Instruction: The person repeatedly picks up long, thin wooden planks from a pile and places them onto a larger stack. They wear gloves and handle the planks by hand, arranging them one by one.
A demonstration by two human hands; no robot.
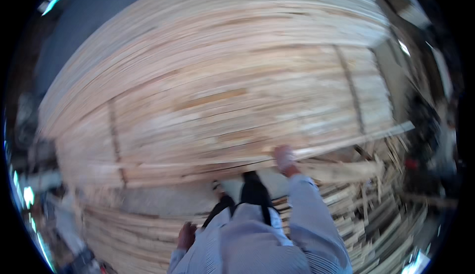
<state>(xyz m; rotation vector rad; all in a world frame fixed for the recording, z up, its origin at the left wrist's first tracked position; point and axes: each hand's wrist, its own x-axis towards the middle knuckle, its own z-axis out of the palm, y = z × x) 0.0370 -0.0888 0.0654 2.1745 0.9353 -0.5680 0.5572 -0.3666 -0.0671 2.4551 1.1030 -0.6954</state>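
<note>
A wide stack of pale wooden boards (222, 105) spreads in front of me, blurred by motion. Along its near edge runs a long, thin wooden strip (341, 147), its right end sticking out past the stack. My right hand (284, 158) reaches forward to this strip, fingers closed over its edge. Low at my left side hangs my left hand (186, 236), away from the boards and near my clothing. Blur smears its fingers, and I see nothing plainly held in it.
Loose wooden strips (133, 234) lie low on the left, and more scattered slats (391, 214) pile up at the right. Grey floor (168, 199) shows beside my feet. A dark, blurred object (423, 130) stands beyond the stack's right end.
</note>
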